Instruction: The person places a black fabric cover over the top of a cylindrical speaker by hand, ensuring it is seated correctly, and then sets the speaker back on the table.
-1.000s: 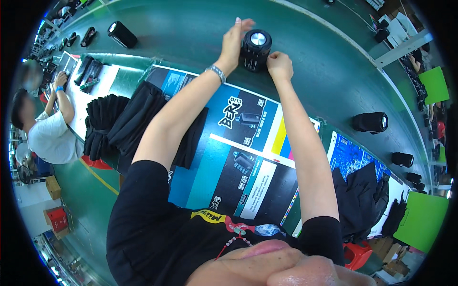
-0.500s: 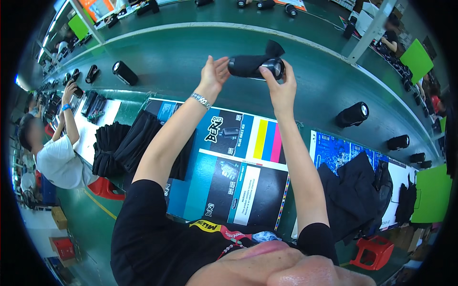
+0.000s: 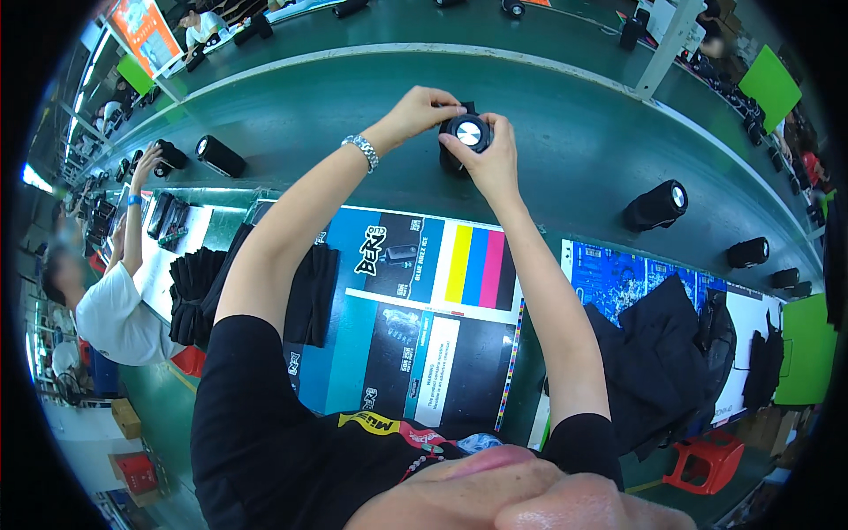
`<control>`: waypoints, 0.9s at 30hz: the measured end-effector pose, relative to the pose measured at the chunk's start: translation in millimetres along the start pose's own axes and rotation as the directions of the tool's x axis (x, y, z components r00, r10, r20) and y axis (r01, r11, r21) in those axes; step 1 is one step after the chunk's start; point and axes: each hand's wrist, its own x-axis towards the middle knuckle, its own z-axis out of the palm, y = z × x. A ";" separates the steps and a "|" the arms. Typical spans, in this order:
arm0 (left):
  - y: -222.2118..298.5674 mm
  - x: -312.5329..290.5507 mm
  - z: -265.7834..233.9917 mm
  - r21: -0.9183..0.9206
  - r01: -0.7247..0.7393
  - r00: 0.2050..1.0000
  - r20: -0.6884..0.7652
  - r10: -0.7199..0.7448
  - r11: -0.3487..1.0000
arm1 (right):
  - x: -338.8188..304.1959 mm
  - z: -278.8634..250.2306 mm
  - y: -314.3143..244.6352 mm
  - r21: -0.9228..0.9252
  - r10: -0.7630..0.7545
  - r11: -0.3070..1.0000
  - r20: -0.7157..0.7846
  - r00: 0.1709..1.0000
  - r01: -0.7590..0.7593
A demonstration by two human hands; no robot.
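Note:
Over the green belt, a black cylindrical speaker (image 3: 469, 134) is held with its round silver end turned toward me. My right hand (image 3: 491, 157) grips it from the right, thumb along the front of the end ring. At its upper left, the fingers of my left hand (image 3: 426, 112) are pinched on a bit of black cloth (image 3: 468, 107) beside the speaker. My own fingers hide most of that cloth, and the speaker's body is largely behind its end.
Speakers stand on the green belt to the right (image 3: 655, 206) and left (image 3: 220, 155). Printed sheets (image 3: 371, 353) cover the bench before me, between folded black cloths (image 3: 311, 296) and a loose black cloth pile (image 3: 667, 344). A co-worker (image 3: 128, 314) sits left; a red stool (image 3: 704, 464) stands right.
The speaker has turned from lying sideways to showing its end toward me. My left hand has moved from open beside its far end to pinching at its top; both hands have shifted slightly.

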 end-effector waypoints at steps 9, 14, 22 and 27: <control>24.7 -9.2 4.2 0.325 -0.274 0.923 -0.176 0.343 0.905 | 25.1 12.3 15.3 0.199 0.261 0.932 0.208 0.943 -0.302; 34.5 -17.5 7.4 0.204 -0.369 0.903 -0.150 0.402 0.907 | 37.7 0.8 21.7 0.184 0.272 0.933 0.202 0.941 -0.309; 34.2 -23.7 12.0 -0.377 -0.254 0.917 -0.387 0.098 0.891 | 29.9 -51.4 61.7 0.519 0.260 0.745 0.353 0.899 -0.419; 10.2 21.0 41.3 -0.918 -0.042 0.904 -0.203 -0.377 0.394 | 75.6 -14.4 32.4 0.565 0.568 0.558 0.273 0.776 -0.607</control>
